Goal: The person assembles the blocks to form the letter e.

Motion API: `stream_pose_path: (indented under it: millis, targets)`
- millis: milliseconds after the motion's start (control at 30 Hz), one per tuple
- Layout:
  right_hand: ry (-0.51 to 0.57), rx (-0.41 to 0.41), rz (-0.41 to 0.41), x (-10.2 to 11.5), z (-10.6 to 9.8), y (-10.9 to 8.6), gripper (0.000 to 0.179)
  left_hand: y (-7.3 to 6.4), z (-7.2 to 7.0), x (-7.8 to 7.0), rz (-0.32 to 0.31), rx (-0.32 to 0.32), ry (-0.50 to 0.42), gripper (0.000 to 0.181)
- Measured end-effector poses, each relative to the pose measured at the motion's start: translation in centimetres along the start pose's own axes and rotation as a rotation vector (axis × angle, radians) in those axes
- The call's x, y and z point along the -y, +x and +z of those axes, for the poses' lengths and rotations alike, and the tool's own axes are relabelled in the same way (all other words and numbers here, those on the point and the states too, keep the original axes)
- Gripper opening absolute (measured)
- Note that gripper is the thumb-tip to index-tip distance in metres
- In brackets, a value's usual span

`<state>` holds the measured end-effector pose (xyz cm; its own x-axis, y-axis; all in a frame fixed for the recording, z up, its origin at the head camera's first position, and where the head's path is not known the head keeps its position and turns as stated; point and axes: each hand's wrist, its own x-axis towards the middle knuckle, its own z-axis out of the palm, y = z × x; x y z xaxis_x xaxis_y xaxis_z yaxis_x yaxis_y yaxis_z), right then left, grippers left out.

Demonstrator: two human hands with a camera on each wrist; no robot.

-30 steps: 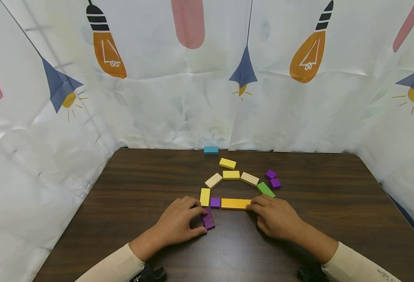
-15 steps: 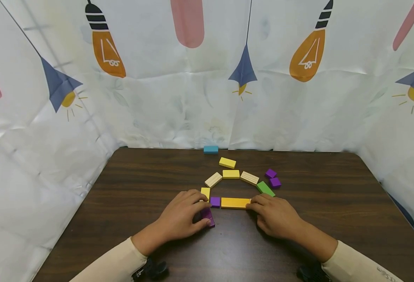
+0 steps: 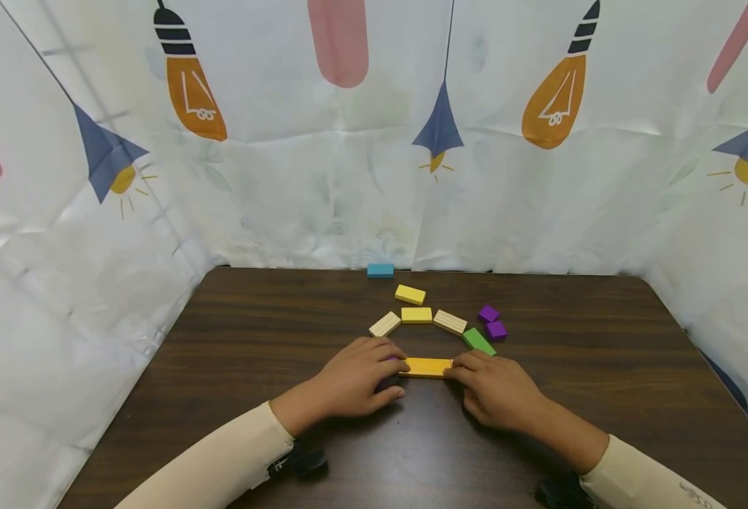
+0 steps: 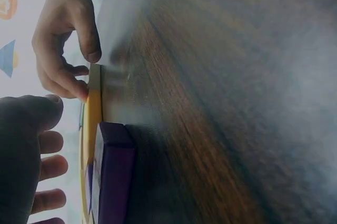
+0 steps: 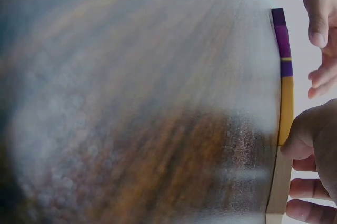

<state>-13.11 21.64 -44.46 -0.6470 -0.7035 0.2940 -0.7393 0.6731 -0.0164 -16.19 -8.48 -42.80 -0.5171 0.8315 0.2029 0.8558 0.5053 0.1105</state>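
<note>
On my left, the left hand [image 3: 358, 382] hangs above the table [image 3: 272, 318], fingers released; its wrist camera shows it apart from the dark purple block [image 4: 117, 174] beneath. Farther back I see a blue block [image 3: 380, 271], then a slanted wooden block [image 3: 384, 324] and a yellow block [image 3: 416, 315]. The orange block [image 3: 428, 367] lies flat between both hands. Beyond come a green block [image 3: 478, 341] and two small purple blocks [image 3: 496, 330]. The right hand [image 3: 498, 392] touches the orange block's right end and the pale block [image 5: 279, 182] adjoining it; whether it grips, I cannot tell.
</note>
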Motion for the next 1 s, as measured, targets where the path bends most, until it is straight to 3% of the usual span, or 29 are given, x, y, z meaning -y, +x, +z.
stream_pose_path:
  millis: [333, 667, 1000]
  targets:
    - [-0.001, 0.018, 0.000, 0.2, 0.0, 0.1, 0.036, 0.8, 0.6, 0.0, -0.006, 0.058, 0.042, 0.031]
    - [-0.007, 0.013, -0.015, 0.2, 0.0, 0.2, 0.035, 1.0, 0.9, 0.3, -0.007, 0.045, 0.029, 0.032]
    - [0.017, 0.033, 0.007, 0.1, -0.4, 0.3, 0.032, 1.8, 0.5, 0.4, 0.017, 0.076, 0.064, 0.028]
